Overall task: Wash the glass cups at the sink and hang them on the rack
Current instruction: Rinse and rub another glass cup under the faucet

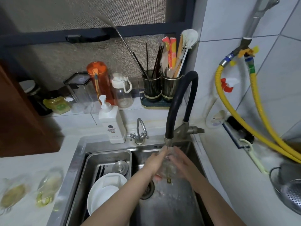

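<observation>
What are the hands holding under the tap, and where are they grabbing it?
A clear glass cup, held between both hands: the left hand on its left side, the right hand on its right side, under the faucet.

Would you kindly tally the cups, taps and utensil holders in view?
Cups: 3
Taps: 2
Utensil holders: 2
Total: 7

Clear glass cup – blurred, under the tap, two more cups on counter
</observation>
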`<state>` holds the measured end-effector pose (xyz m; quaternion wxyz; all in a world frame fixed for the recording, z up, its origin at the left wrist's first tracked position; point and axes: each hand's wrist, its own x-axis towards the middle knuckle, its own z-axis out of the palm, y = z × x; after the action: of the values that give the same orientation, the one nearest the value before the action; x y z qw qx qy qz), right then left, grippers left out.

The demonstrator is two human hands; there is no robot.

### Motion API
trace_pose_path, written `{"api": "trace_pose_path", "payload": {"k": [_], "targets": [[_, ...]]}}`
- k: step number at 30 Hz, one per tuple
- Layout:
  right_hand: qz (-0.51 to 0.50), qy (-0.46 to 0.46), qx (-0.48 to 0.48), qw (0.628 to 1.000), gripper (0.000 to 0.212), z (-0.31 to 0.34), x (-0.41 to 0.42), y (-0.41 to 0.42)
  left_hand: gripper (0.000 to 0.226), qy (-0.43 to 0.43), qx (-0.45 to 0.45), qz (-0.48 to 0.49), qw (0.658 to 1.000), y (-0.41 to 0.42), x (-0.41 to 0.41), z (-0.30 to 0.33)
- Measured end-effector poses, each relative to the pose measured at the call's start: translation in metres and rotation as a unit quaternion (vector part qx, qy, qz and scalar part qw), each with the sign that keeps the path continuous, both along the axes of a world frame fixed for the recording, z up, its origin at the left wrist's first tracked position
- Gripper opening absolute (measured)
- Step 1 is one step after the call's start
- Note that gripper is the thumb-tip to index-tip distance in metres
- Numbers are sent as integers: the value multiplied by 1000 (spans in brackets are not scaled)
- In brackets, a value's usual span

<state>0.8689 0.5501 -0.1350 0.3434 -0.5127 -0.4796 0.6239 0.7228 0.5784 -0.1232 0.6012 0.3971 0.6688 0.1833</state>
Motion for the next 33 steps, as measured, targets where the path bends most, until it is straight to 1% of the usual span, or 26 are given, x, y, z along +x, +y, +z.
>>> {"api": "trace_pose_path", "payload": {"k": [3,4,7,8,9,11,12,14,16,17,18,20,21,22,24,26,27,29,31,32,33], "targets": [[27,-31,1,999,78,11,-13,8,95,-2,-35,11,999,0,-11,7],[27,-39,-8,999,83,12,-17,11,95,-8,-48,17,999,1,-16,9],[11,-61,-23,998,102,12,-30,18,102,-61,-64,37,995,1,-31,8],[1,-51,-32,998,101,12,-32,20,104,-83,-64,42,994,1,-35,8],[-4,-20,-49,999,90,13,-34,23,103,-98,-63,46,992,0,-38,7],[2,52,-68,996,55,15,-35,26,89,-107,-53,45,992,0,-42,5],[7,65,-68,996,48,17,-34,26,80,-111,-53,40,992,-1,-43,5],[21,66,-53,996,50,17,-28,24,57,-138,-62,34,988,-2,-42,2],[31,64,-24,997,39,17,-19,20,41,-164,-61,43,984,-3,-37,1],[36,63,-5,997,34,15,-14,20,41,-165,-59,48,983,-4,-33,0],[42,48,10,998,34,15,-9,17,50,-155,-53,47,985,-3,-29,-1],[46,19,36,998,42,17,-1,15,83,-121,-29,41,991,-3,-18,-1],[46,29,40,998,46,18,4,14,95,-113,-10,47,992,-2,-13,-3],[45,45,42,997,46,17,11,14,99,-111,9,54,992,-2,-9,-4],[23,67,34,997,42,15,25,16,92,-110,50,53,991,-2,-3,-3],[-39,67,28,997,34,12,37,23,77,-92,90,42,991,-3,3,0],[-78,63,29,995,30,8,42,29,74,-72,110,34,991,-3,5,0],[-146,21,33,989,27,1,51,43,77,-54,157,9,986,-4,8,0],[-180,-21,47,982,36,-9,60,57,80,-48,202,-16,978,-6,9,-3],[-187,-49,62,979,45,-12,63,63,78,-43,222,-27,974,-7,9,-5],[-191,-58,67,978,55,-15,66,69,77,-37,237,-35,970,-8,9,-6]]}}
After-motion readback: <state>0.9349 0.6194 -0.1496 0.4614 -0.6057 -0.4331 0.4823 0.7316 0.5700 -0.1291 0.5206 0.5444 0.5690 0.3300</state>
